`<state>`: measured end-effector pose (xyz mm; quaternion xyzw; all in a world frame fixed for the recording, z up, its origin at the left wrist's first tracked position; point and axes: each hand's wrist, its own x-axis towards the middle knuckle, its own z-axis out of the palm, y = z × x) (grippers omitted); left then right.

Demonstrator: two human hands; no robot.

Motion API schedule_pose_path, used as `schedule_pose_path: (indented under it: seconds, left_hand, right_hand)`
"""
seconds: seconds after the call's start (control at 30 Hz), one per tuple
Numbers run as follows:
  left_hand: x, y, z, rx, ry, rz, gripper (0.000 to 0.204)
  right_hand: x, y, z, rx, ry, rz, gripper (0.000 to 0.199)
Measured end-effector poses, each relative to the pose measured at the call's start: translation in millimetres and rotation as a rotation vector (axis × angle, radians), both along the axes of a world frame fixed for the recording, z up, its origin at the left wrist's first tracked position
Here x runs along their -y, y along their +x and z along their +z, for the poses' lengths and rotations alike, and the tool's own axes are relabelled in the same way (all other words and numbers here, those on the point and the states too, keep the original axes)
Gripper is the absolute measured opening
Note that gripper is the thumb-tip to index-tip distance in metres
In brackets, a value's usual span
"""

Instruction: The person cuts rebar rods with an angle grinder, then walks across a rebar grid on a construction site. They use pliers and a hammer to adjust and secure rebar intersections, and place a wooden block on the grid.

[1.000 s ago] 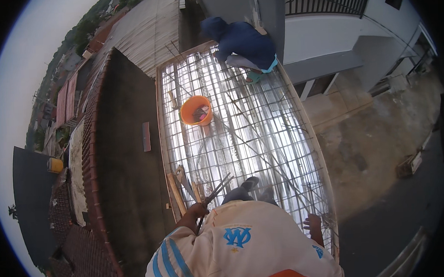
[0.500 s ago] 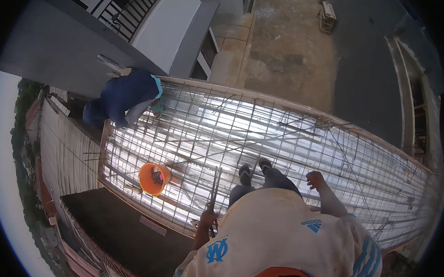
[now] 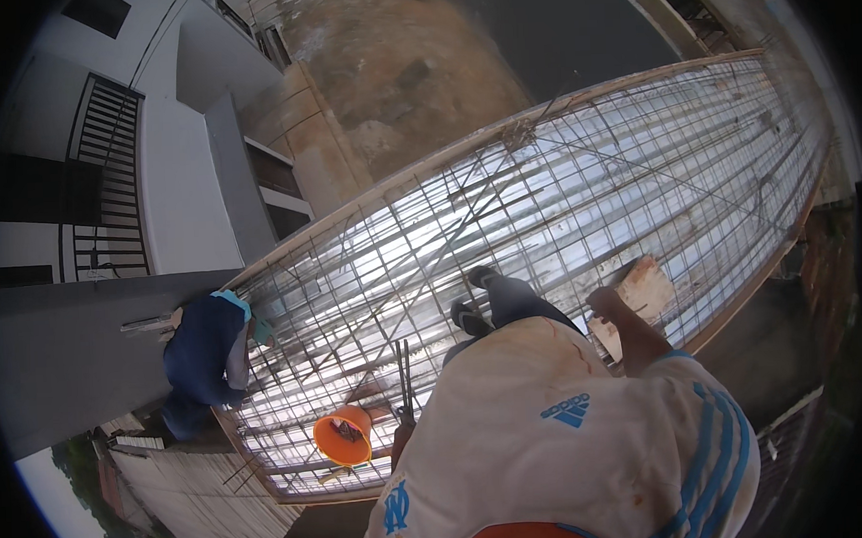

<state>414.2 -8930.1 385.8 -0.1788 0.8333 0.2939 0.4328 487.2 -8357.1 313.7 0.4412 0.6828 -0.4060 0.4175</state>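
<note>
My left hand (image 3: 402, 431) is closed around a pair of dark, slim metal bars (image 3: 404, 378) that stick up past my shirt; part of this hand is hidden behind the shirt. My right hand (image 3: 603, 302) hangs at my right side, its fingers curled and nothing visible in them. Below that arm a stained wooden board (image 3: 646, 286) lies on the steel mesh (image 3: 563, 206). An orange bucket (image 3: 343, 436) with small items inside stands on the mesh near my left hand. My feet, in dark sandals (image 3: 471, 318), are on the mesh.
A person in dark blue (image 3: 204, 356) bends over the mesh's left end. Wooden edging (image 3: 389, 187) borders the raised deck, with a drop to the ground beyond. Loose bars (image 3: 463, 224) lie across the mesh. A grey and white building (image 3: 188, 203) rises at left.
My view has swung right, so the deck slants up to the right. The wooden board has come into sight beside my right arm. My left hand still holds the bars.
</note>
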Motion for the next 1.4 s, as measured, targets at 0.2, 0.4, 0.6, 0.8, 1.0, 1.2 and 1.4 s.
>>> schedule_pose_path:
  seconds: [0.2, 0.4, 0.6, 0.8, 1.0, 1.2, 1.4]
  left_hand:
    - [-15.0, -25.3, -3.9, 0.024, 0.026, -0.093, 0.036]
    - [-13.4, -18.9, 7.4, 0.003, 0.067, -0.042, 0.038]
    - [-29.6, -23.0, 18.0, -0.012, 0.098, -0.095, 0.039]
    - [-29.9, 3.1, 49.6, -0.153, 0.166, 0.044, 0.039]
    - [-44.8, -49.1, 90.0, -0.216, 0.439, 0.399, 0.027]
    - [-76.9, -145.1, 127.0, -0.442, 0.539, 0.360, 0.025]
    - [-137.1, -211.3, 174.1, -0.649, 0.540, 0.400, 0.025]
  right_hand:
    - [1.4, 76.5, -40.6, -0.144, 0.000, 0.043, 0.012]
    - [19.4, 10.5, 22.6, -0.065, -0.191, -0.361, 0.021]
    - [20.7, -54.0, 71.1, -0.074, -0.096, -0.132, 0.025]
    - [32.8, -126.1, 87.7, -0.172, -0.038, 0.159, 0.021]
    - [103.0, -226.3, 103.8, -0.502, -0.242, 0.562, 0.035]
    - [247.1, -258.3, 200.9, -0.626, -0.525, 0.933, 0.059]
    - [296.0, -247.8, 245.1, -0.810, -0.456, 0.721, 0.075]
